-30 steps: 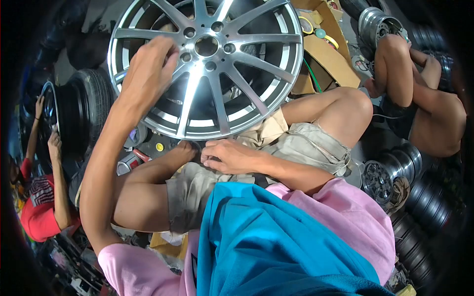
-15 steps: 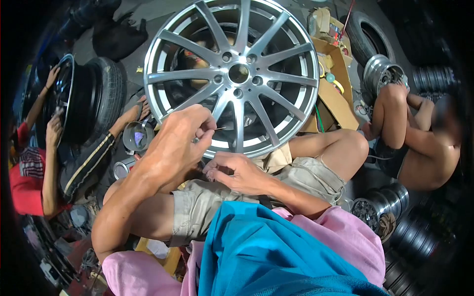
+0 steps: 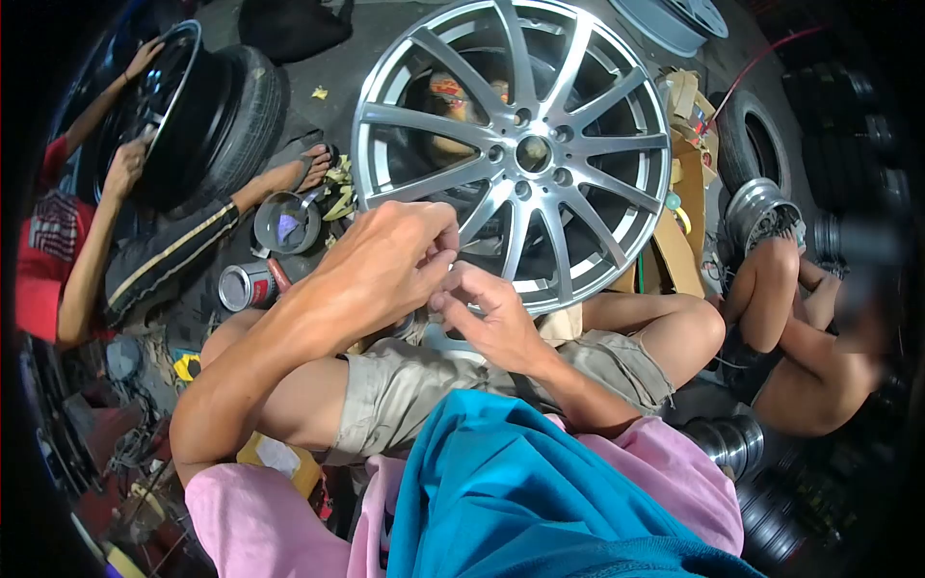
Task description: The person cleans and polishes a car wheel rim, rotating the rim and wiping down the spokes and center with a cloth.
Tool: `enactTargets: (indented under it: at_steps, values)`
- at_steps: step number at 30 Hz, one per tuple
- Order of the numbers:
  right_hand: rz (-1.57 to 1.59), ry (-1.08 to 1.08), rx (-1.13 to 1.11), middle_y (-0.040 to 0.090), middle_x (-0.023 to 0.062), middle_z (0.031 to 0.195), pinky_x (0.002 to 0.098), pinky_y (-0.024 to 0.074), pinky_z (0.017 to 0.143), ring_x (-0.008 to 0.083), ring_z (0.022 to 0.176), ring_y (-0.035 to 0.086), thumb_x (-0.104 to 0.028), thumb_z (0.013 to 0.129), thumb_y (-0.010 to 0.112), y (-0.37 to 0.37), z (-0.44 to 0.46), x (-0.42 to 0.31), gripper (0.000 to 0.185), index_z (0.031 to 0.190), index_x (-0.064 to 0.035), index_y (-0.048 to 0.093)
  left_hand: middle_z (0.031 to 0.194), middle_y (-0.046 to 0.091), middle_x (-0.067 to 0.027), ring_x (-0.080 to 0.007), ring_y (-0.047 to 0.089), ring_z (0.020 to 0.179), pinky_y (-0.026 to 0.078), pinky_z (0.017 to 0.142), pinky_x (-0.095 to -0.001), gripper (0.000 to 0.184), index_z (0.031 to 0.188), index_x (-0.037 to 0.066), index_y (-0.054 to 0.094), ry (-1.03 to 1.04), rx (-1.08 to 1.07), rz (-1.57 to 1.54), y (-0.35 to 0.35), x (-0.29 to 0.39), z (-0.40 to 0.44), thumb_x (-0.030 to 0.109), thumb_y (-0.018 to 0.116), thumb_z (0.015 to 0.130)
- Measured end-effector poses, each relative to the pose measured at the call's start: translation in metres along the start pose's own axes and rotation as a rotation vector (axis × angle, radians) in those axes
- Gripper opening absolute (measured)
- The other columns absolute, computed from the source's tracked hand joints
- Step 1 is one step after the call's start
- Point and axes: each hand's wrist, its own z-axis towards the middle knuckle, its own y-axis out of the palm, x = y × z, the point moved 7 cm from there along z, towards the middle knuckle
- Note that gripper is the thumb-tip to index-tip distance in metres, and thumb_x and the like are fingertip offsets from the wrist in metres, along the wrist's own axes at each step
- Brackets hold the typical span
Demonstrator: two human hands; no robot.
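A large silver multi-spoke alloy wheel rim (image 3: 533,154) stands face-up before my knees. My left hand (image 3: 390,255) is closed in a pinch in front of its lower left edge. Close against those fingertips, my right hand (image 3: 496,323) has its thumb and fingers curled together. Whatever lies between the fingertips is too small and too covered to make out. Both hands are over my lap, by the rim's near side.
To the left a co-worker's hand (image 3: 125,169) touches a dark wheel (image 3: 173,96) beside a tire (image 3: 255,120). A paint can (image 3: 246,286) and a metal bowl (image 3: 287,223) sit nearby. Right are a cardboard box (image 3: 679,255), a tire (image 3: 752,144) and another seated person (image 3: 809,337).
My right hand has risen to meet my left fingertips. The thin pointed piece that stuck out of my left pinch no longer shows clearly. The whole view has shifted, placing the rim farther right.
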Motion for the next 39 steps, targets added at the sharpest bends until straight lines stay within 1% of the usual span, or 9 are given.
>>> enactTargets:
  at_steps: [3,5,9,21,25,31,35,36,39]
  values:
    - [0.249,0.096,0.102,0.063,0.006,0.098,0.0273,0.0552,0.072,0.0114,0.086,0.065,-0.007,0.102,0.062,0.0,0.0,0.009,0.012,0.109,0.0014,0.066,0.085,0.068,-0.0228,-0.0418,0.069,0.084,0.054,0.074,-0.0465,0.016,0.089,-0.004,0.064,0.006,-0.009,-0.054,0.005,-0.008,-0.003,0.012,0.069,0.088]
    - [0.291,0.146,0.12,0.06,0.0031,0.103,0.0249,0.056,0.073,0.009,0.089,0.062,-0.007,0.103,0.06,-0.001,-0.001,0.004,0.011,0.11,0.0004,0.065,0.076,0.067,-0.0167,-0.0247,0.068,0.067,0.053,0.062,-0.0344,0.016,0.093,-0.005,0.065,0.358,0.229,0.143,0.001,0.006,-0.011,0.01,0.069,0.091]
    - [0.28,0.101,0.135,0.059,0.0032,0.103,0.024,0.0559,0.072,0.0081,0.088,0.061,-0.004,0.101,0.063,-0.003,-0.001,0.0,0.007,0.105,0.0019,0.063,0.074,0.068,-0.0153,-0.0206,0.069,0.067,0.054,0.062,-0.0338,0.018,0.09,-0.006,0.066,0.085,0.014,-0.182,0.008,-0.011,-0.007,0.011,0.07,0.091]
    - [0.339,0.115,0.202,0.065,0.0041,0.096,0.0236,0.0563,0.066,0.008,0.08,0.063,-0.004,0.1,0.067,-0.005,-0.008,0.01,0.014,0.11,-0.0001,0.058,0.069,0.069,-0.0105,-0.0098,0.063,0.065,0.052,0.061,-0.0301,0.021,0.087,-0.006,0.069,-0.008,-0.089,-0.285,0.014,-0.021,-0.01,0.014,0.075,0.089]
    - [0.343,0.109,0.205,0.069,0.0058,0.096,0.0235,0.0558,0.065,0.0087,0.079,0.064,-0.005,0.101,0.067,-0.004,-0.01,0.01,0.013,0.109,0.0007,0.058,0.077,0.073,-0.0168,-0.019,0.071,0.072,0.056,0.069,-0.0344,0.018,0.085,-0.006,0.071,-0.13,-0.134,-0.331,0.016,-0.027,-0.01,0.012,0.074,0.082]
    - [0.299,0.153,0.205,0.068,0.0039,0.09,0.0215,0.0526,0.063,0.0064,0.074,0.062,-0.008,0.097,0.073,-0.003,-0.007,0.002,0.015,0.105,0.0001,0.064,0.085,0.067,0.0024,-0.0054,0.061,0.08,0.049,0.073,-0.0227,0.01,0.097,0.002,0.073,0.205,0.258,-0.122,-0.076,-0.047,-0.007,0.011,0.069,0.096]
    - [0.122,0.191,0.018,0.068,0.003,0.094,0.0243,0.0523,0.064,0.0068,0.075,0.062,-0.009,0.096,0.074,0.007,-0.021,0.012,0.013,0.102,-0.0005,0.066,0.113,0.073,-0.0128,-0.0333,0.073,0.088,0.062,0.078,-0.0412,0.014,0.102,0.004,0.07,-0.147,0.359,-0.268,-0.138,-0.083,-0.039,0.017,0.067,0.101]
    - [0.014,0.2,-0.109,0.069,0.0043,0.095,0.0274,0.0531,0.066,0.0096,0.074,0.063,-0.01,0.095,0.074,0.014,-0.027,0.019,0.013,0.102,-0.0008,0.067,0.089,0.065,0.0022,-0.0052,0.06,0.082,0.048,0.076,-0.0224,0.015,0.103,0.002,0.07,-0.119,0.308,-0.173,-0.147,-0.142,-0.044,0.016,0.065,0.1]
    - [-0.399,0.218,-0.367,0.068,0.0089,0.095,0.0323,0.0548,0.072,0.016,0.078,0.065,-0.009,0.093,0.074,0.027,-0.045,0.041,0.014,0.104,-0.001,0.069,0.093,0.068,-0.0004,-0.0063,0.063,0.082,0.05,0.075,-0.0228,0.017,0.108,0.003,0.068,-0.221,0.223,-0.405,-0.098,-0.22,-0.065,0.018,0.062,0.103]
